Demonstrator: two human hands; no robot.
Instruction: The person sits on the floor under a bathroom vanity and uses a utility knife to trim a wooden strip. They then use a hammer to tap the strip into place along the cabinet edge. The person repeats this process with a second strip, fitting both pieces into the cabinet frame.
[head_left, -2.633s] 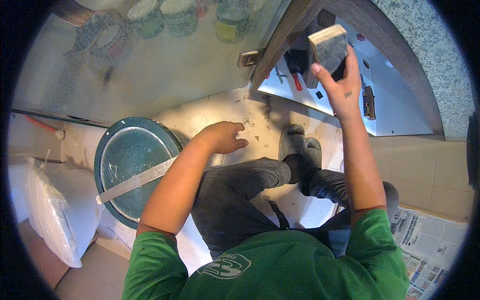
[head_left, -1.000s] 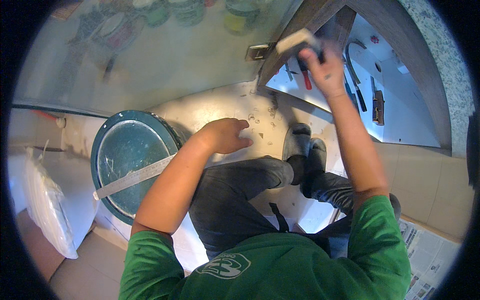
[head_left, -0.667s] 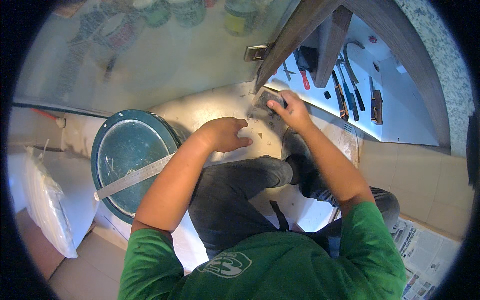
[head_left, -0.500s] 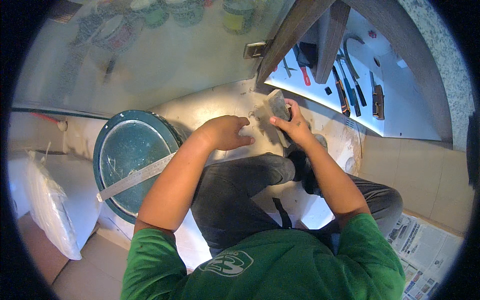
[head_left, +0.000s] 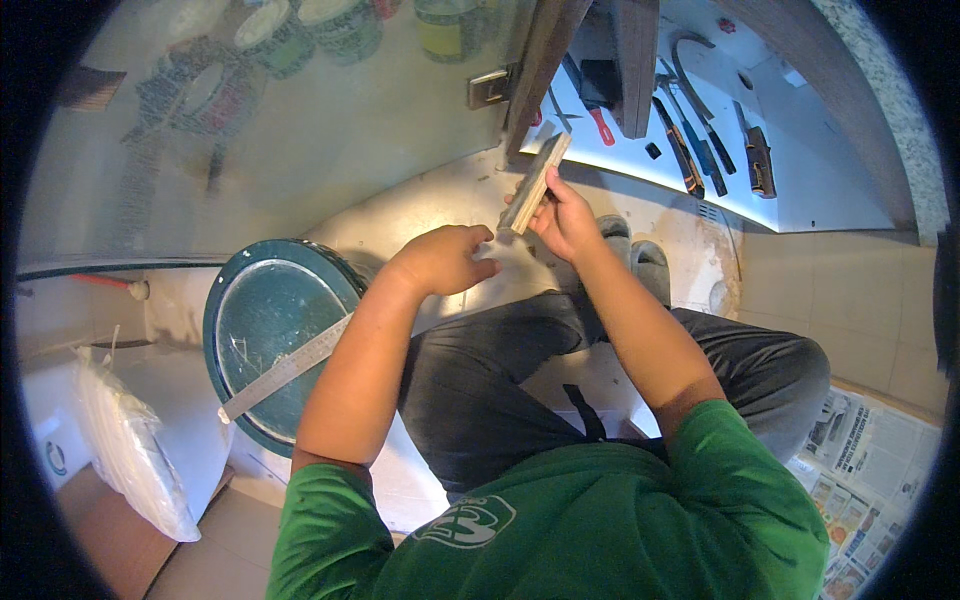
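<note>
**Right hand pinches a wooden block; left hand is loosely spread beside it**

The block is tilted between the hands, above the floor, one narrow pale edge turned upward. The right thumb presses near its upper half, and fingers reach beneath. The left thumb stands apart from curved fingers near the block's lower end; whether they touch it cannot be told. Good handling, in our judgement, keeps the thumb on the edge rather than over the dark face, so that the surface stays visible, with the wrist straight and the grip firm but not tight. Left fingertips at the lower end would limit twisting.

Farther out, a metal ruler lies across a lidded green bucket, partly hidden by the left forearm. Beyond the right hand, a cabinet holds a red-handled tool and a brown-bodied tool. Newspaper covers ground at the far right.
</note>
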